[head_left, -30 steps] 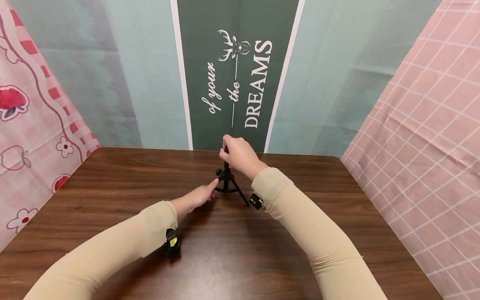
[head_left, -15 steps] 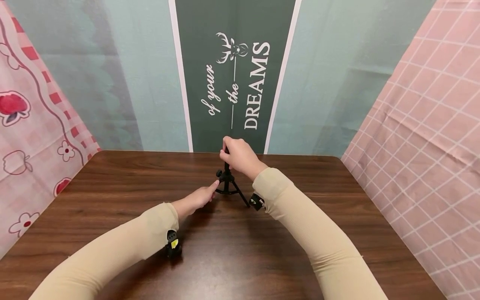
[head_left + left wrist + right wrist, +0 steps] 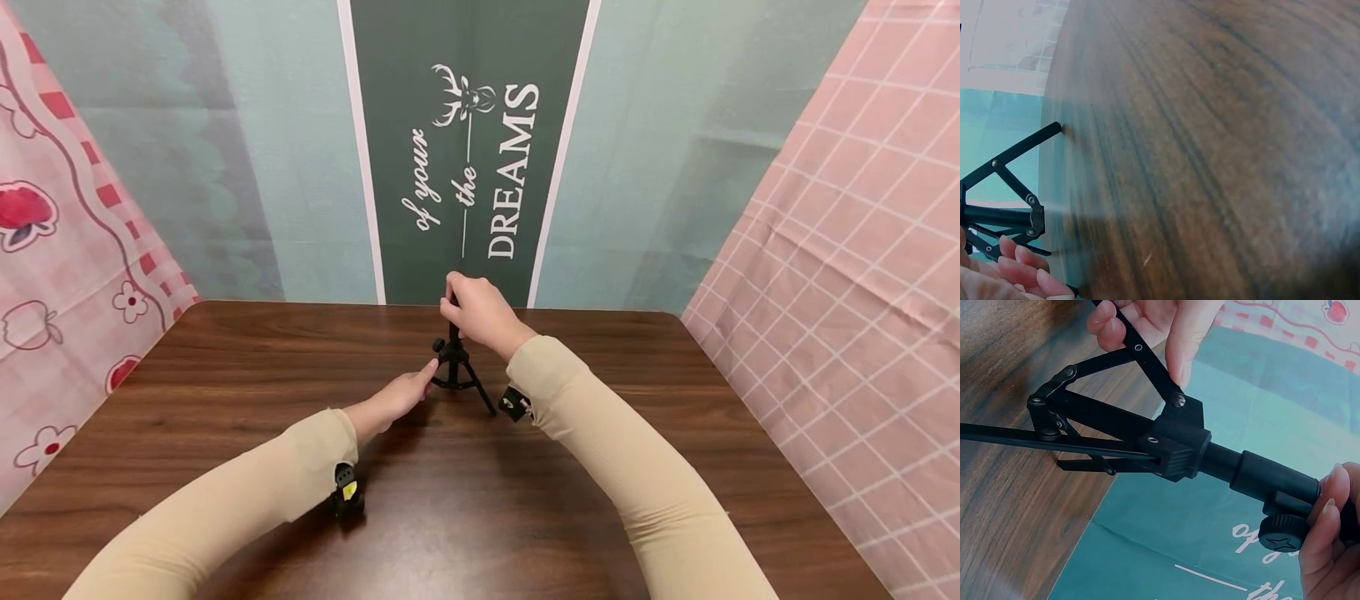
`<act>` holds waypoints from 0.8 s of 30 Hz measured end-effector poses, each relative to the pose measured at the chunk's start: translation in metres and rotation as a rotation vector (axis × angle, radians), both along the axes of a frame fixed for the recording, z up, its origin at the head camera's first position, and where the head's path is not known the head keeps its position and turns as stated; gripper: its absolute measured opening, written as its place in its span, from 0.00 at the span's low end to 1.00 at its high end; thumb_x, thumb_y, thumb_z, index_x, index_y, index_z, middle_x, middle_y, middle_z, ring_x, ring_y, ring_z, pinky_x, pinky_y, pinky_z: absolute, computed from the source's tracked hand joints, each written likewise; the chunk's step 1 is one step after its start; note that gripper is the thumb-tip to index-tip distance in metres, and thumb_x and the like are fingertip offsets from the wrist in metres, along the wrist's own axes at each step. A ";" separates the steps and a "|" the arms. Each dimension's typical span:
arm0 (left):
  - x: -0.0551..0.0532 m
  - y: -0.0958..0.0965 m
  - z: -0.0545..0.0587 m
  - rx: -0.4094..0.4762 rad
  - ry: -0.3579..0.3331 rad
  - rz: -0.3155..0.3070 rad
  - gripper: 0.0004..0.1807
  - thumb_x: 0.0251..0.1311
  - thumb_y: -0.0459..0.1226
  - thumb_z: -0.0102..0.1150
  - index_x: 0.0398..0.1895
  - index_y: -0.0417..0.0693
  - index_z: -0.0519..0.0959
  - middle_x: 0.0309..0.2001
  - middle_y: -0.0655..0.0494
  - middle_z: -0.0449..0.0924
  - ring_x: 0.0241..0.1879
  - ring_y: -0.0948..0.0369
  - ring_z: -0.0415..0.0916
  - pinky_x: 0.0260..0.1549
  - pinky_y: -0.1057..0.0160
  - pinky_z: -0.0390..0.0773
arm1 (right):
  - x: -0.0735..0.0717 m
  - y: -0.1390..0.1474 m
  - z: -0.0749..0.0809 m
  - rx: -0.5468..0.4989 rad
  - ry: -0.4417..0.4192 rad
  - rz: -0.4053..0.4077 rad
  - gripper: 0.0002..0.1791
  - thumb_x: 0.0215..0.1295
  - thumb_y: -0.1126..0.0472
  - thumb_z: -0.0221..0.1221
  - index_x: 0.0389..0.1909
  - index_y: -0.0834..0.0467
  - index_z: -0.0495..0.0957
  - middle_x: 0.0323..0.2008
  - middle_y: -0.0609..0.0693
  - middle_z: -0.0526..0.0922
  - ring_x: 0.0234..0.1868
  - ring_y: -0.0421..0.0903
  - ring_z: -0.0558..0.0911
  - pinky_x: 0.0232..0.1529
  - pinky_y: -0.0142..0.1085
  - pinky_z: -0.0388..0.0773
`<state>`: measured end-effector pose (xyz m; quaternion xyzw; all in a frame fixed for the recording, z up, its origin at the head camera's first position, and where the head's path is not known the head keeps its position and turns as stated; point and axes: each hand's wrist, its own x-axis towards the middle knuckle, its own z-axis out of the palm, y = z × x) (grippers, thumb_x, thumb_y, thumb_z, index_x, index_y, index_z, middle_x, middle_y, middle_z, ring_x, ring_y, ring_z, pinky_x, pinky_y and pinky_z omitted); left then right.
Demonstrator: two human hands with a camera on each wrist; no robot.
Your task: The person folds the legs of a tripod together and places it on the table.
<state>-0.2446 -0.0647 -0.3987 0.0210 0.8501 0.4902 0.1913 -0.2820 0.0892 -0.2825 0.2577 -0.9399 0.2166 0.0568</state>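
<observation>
A small black tripod point(image 3: 453, 357) stands upright on the table toward the back, its legs partly spread. My left hand point(image 3: 397, 393) reaches in low from the left and grips one leg. In the right wrist view, the thumb point(image 3: 1188, 347) lies along that leg point(image 3: 1147, 362) near its hinge, with fingertips on the other side. My right hand point(image 3: 483, 310) grips the top of the pole from above, beside the round knob point(image 3: 1284, 532). The pole's top end is hidden in its fingers. Another leg point(image 3: 1029, 144) sticks out freely in the left wrist view, its tip near the table.
The brown wood-grain table point(image 3: 450, 517) reaches back to a green hanging cloth point(image 3: 480, 167) with white lettering, close behind the tripod. Pink patterned cloths hang at the left point(image 3: 67, 275) and right point(image 3: 847, 275). Each sleeve cuff carries a small black wrist camera point(image 3: 347, 492).
Both hands keep their grips and places on the tripod. The tip of the leg on the right has shifted very slightly leftward.
</observation>
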 end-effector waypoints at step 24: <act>-0.001 -0.008 0.005 -0.069 -0.018 -0.091 0.41 0.66 0.64 0.24 0.39 0.36 0.76 0.35 0.48 0.73 0.24 0.57 0.69 0.18 0.65 0.65 | -0.001 -0.004 -0.002 0.021 0.022 -0.028 0.06 0.68 0.60 0.50 0.31 0.56 0.67 0.17 0.49 0.74 0.14 0.39 0.75 0.25 0.32 0.72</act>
